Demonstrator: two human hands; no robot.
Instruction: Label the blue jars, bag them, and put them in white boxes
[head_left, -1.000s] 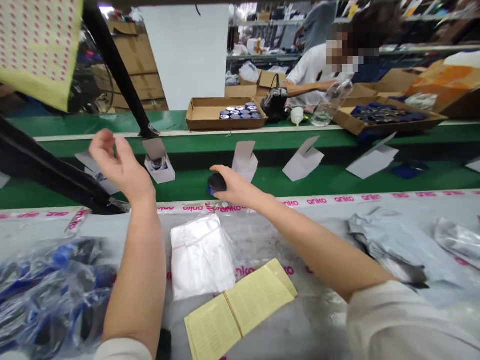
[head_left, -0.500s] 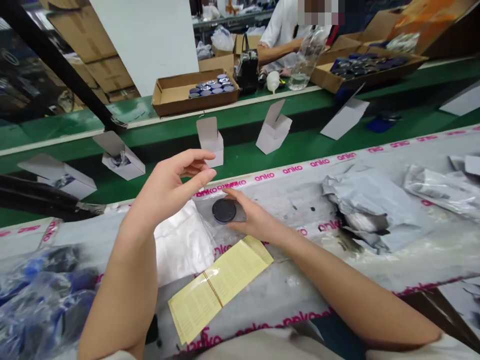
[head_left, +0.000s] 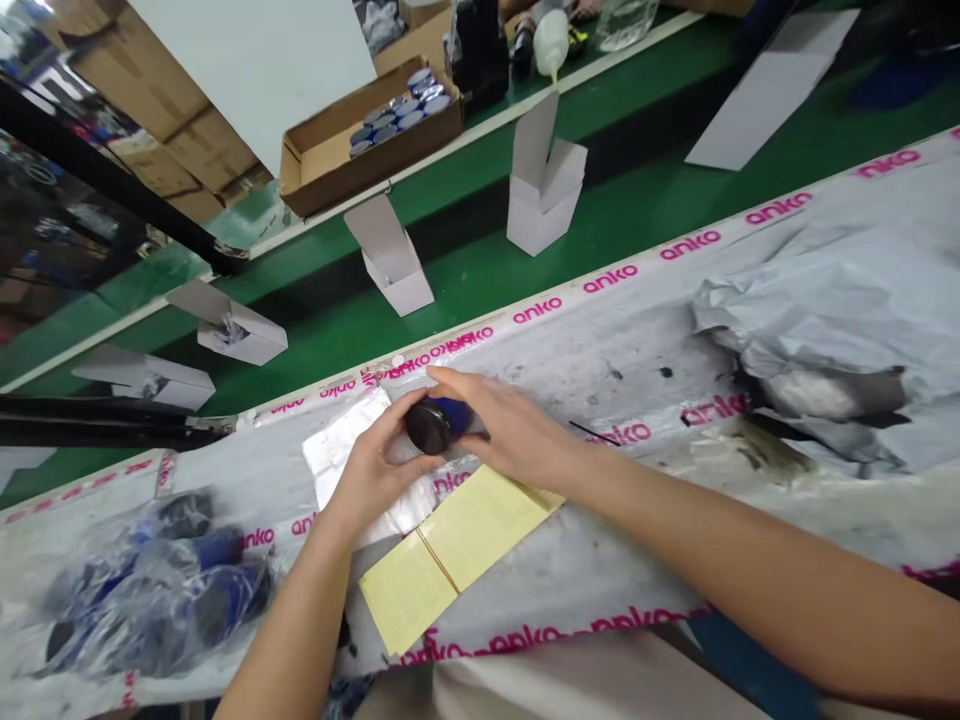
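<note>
Between both my hands is a small blue round container with a black lid [head_left: 430,428], tilted so the lid faces me. My left hand [head_left: 381,467] curls round its left side, thumb below and fingers above. From the right, my right hand [head_left: 510,428] grips the blue body with fingers and thumb. A stack of thin white plastic bags [head_left: 336,445] lies partly under my left hand. Just below the hands, yellow printed sheets [head_left: 480,535] rest on the covered table.
Wrapped blue containers [head_left: 172,590] lie at left. A torn grey plastic bag [head_left: 840,350] is at right. Open white boxes [head_left: 544,205] stand along the green belt [head_left: 465,250]. Behind it, a cardboard tray [head_left: 322,165] holds blue tins; a black post [head_left: 112,170] slants at left.
My left hand has come down from above the table onto the container, which my right hand was holding. The container now tilts. The view has shifted downward and the boxes appear displaced.
</note>
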